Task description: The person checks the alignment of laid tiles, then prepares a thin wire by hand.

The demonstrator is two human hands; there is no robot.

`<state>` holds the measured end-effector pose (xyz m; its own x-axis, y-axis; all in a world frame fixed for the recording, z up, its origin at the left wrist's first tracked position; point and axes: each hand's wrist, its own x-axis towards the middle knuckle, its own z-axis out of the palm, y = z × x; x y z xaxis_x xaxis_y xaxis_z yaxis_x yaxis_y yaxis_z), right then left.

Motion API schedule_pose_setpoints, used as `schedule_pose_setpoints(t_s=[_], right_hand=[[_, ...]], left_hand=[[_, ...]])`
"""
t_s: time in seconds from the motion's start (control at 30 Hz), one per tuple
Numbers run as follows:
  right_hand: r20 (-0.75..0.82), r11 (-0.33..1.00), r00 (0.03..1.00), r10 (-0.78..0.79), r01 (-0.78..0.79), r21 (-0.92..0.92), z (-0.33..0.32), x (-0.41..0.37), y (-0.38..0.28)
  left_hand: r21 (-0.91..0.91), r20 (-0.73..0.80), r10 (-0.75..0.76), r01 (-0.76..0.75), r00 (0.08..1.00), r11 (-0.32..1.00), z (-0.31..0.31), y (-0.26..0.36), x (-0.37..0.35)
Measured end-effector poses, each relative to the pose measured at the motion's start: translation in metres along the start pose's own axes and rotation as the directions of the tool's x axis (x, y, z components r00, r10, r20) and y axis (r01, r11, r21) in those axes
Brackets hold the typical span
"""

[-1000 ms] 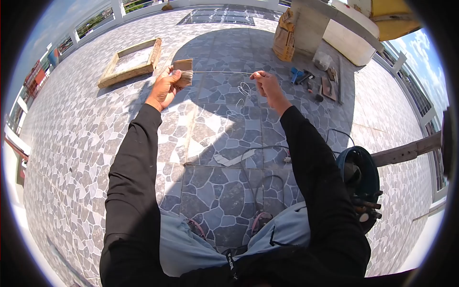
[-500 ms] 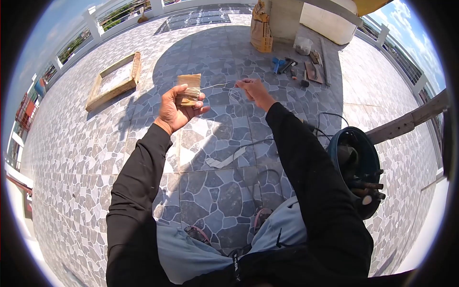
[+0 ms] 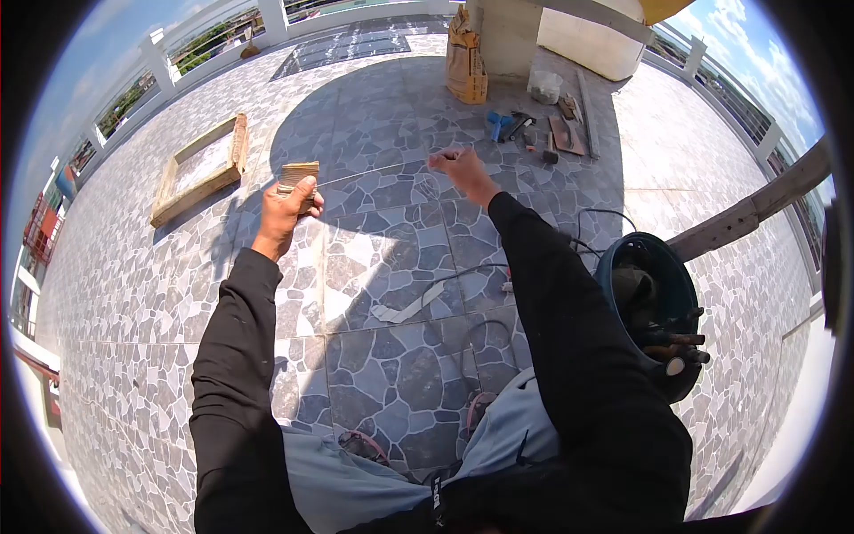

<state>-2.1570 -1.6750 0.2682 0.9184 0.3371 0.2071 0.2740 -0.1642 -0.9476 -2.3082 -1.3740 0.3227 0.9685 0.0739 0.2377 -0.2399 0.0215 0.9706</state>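
My left hand (image 3: 286, 206) grips a small flat wooden block (image 3: 300, 175) wound with thin pale string, held out at chest height. My right hand (image 3: 455, 166) is pinched shut on the free end of that string (image 3: 427, 185), which hangs in loose loops just below the fingers. The two hands are well apart, the block to the left, the string end to the right. Both arms wear long black sleeves. The line between block and right hand is too thin to make out.
A wooden frame (image 3: 197, 166) lies on the tiled floor at left. A dark bucket (image 3: 649, 307) holding tools stands at right, beside a wooden beam (image 3: 756, 209). Hand tools (image 3: 534, 129) and a brown sack (image 3: 466, 60) lie near a wall. A white strip (image 3: 409, 303) and black cable lie underfoot.
My left hand has swung out to the left with the block, turning it edge-on. The hands, close together half a second ago, are apart again. The view has shifted slightly.
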Motion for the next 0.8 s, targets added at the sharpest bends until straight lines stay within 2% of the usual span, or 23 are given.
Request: schedule_pose_setpoints(t_s=[0.03, 0.07, 0.1, 0.13, 0.17, 0.2, 0.23, 0.27, 0.33, 0.37, 0.43, 0.47, 0.5, 0.53, 0.57, 0.6, 0.63, 0.67, 0.7, 0.77, 0.8], right_hand=[[-0.048, 0.993, 0.997, -0.067, 0.062, -0.102, -0.008, 0.006, -0.002], [-0.057, 0.994, 0.997, -0.06, 0.054, -0.098, 0.0, 0.006, 0.002], [-0.071, 0.981, 0.986, -0.149, 0.139, -0.133, 0.017, 0.007, 0.01], [-0.075, 0.958, 0.967, -0.243, 0.227, -0.175, 0.027, 0.007, 0.01], [-0.078, 0.959, 0.967, -0.241, 0.225, -0.173, 0.029, 0.002, 0.01], [-0.014, 0.981, 0.985, -0.172, 0.171, -0.089, 0.03, -0.008, -0.001], [0.059, 0.994, 0.992, -0.11, 0.111, -0.015, 0.028, -0.009, -0.003], [0.066, 0.993, 0.991, -0.114, 0.116, -0.026, 0.02, -0.008, -0.004], [0.139, 0.989, 0.985, 0.099, -0.114, 0.099, 0.008, -0.005, 0.011], [0.142, 0.988, 0.985, 0.102, -0.118, 0.104, 0.014, -0.006, 0.008], [0.305, 0.974, 0.951, 0.043, -0.108, 0.2, 0.035, -0.014, -0.006], [0.307, 0.974, 0.95, 0.049, -0.114, 0.198, 0.057, -0.016, -0.004], [0.276, 0.982, 0.953, -0.124, 0.077, 0.175, 0.083, -0.015, 0.0], [0.246, 0.952, 0.922, -0.3, 0.271, 0.145, 0.092, -0.012, 0.006], [0.238, 0.951, 0.923, -0.304, 0.277, 0.14, 0.069, -0.01, 0.015], [0.149, 0.993, 0.983, -0.11, 0.102, 0.058, 0.031, -0.011, 0.028], [0.055, 0.996, 0.995, 0.089, -0.089, -0.011, 0.007, -0.01, 0.037], [0.031, 0.993, 0.998, -0.053, 0.056, -0.101, -0.002, 0.002, 0.033], [0.024, 0.993, 0.998, -0.053, 0.055, -0.1, -0.003, 0.01, 0.023], [-0.096, 0.976, 0.989, -0.116, 0.095, -0.196, 0.012, 0.0, 0.014], [-0.12, 0.977, 0.987, -0.106, 0.081, -0.195, 0.014, -0.003, 0.021]], left_hand=[[-0.002, -0.112, -0.017, 0.017, 0.994, 1.0, -0.012, -0.017, 0.001], [0.025, -0.203, -0.021, 0.027, 0.979, 0.999, -0.018, -0.03, 0.006], [0.058, -0.283, -0.022, 0.04, 0.959, 0.998, -0.023, -0.036, 0.012], [0.063, -0.273, -0.024, 0.042, 0.962, 0.997, -0.03, -0.035, 0.013], [-0.022, -0.29, -0.085, 0.082, 0.953, 0.996, -0.039, -0.035, 0.014], [-0.109, -0.303, -0.143, 0.115, 0.942, 0.987, -0.044, -0.033, 0.015], [-0.113, -0.304, -0.138, 0.108, 0.942, 0.988, -0.039, -0.023, 0.011], [-0.213, -0.119, -0.155, 0.127, 0.981, 0.969, -0.032, -0.016, 0.002], [-0.346, 0.243, -0.112, 0.194, 0.964, 0.918, 0.005, 0.013, -0.022], [-0.374, 0.408, -0.067, 0.234, 0.911, 0.897, 0.037, 0.028, -0.034], [-0.306, 0.714, -0.002, 0.314, 0.7, 0.899, 0.099, 0.033, -0.062], [-0.372, 0.745, -0.034, 0.458, 0.666, 0.807, 0.113, 0.023, -0.072], [-0.43, 0.775, -0.048, 0.582, 0.63, 0.691, 0.122, 0.013, -0.076], [-0.404, 0.754, -0.08, 0.556, 0.652, 0.726, 0.116, 0.014, -0.073], [-0.219, 0.673, -0.14, 0.377, 0.726, 0.9, 0.102, 0.022, -0.06], [-0.196, 0.465, -0.146, 0.263, 0.873, 0.945, 0.078, 0.035, -0.049], [-0.103, 0.159, -0.154, 0.171, 0.975, 0.98, 0.03, 0.031, -0.027], [-0.128, 0.029, -0.162, 0.164, 0.986, 0.978, -0.01, 0.006, -0.02], [-0.133, -0.049, -0.18, 0.172, 0.983, 0.976, -0.019, -0.015, -0.025], [-0.06, -0.028, -0.219, 0.217, 0.975, 0.974, -0.035, -0.043, -0.022], [-0.026, -0.094, -0.186, 0.184, 0.978, 0.983, -0.047, -0.046, -0.014]])
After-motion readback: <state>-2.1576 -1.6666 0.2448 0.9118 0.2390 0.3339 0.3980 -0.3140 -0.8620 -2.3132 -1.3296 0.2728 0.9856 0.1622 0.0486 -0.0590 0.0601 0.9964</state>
